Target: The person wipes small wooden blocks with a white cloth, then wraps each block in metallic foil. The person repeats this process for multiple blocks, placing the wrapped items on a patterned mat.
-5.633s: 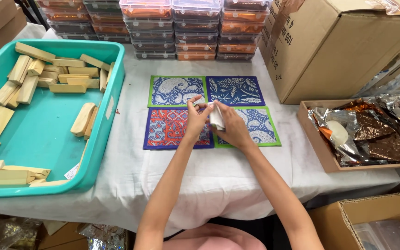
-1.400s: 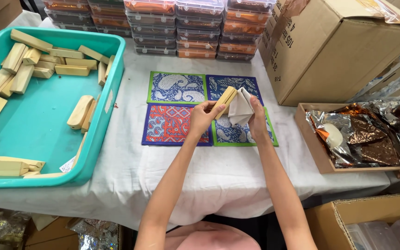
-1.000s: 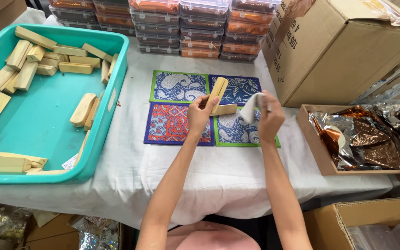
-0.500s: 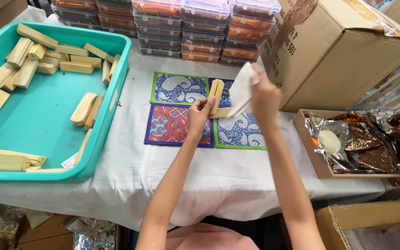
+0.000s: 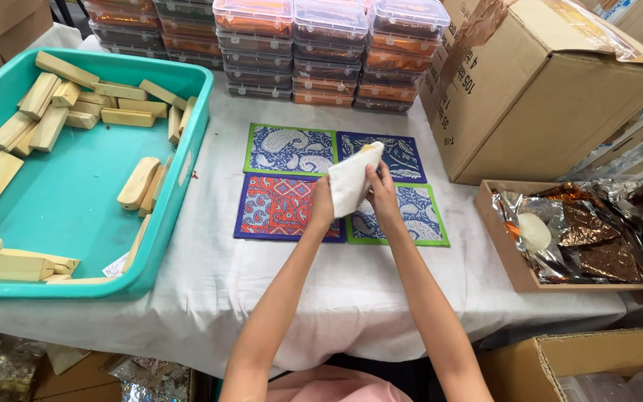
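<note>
Down came the right hand (image 5: 383, 195) with its white cloth (image 5: 351, 182) — both hands met again. They gripped the cloth, wrapped round a wooden block (image 5: 368, 148), left hand (image 5: 323, 207) too — just above the patterned mats (image 5: 289, 150) on the counter (image 5: 210, 279).

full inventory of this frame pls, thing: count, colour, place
tub: 1, teal, table left
wooden blocks: many, pale, in tub
patterned mats: 4, blue and red, table centre
lidded containers: several stacks, clear with orange contents, table rear
cardboard box: 1, brown, right rear
shallow tray: 1, brown, right, holds foil wrappers
tablecloth: 1, white
cloth: 1, white, wrapped round a block, in both hands
left hand: on cloth
right hand: on cloth
</note>
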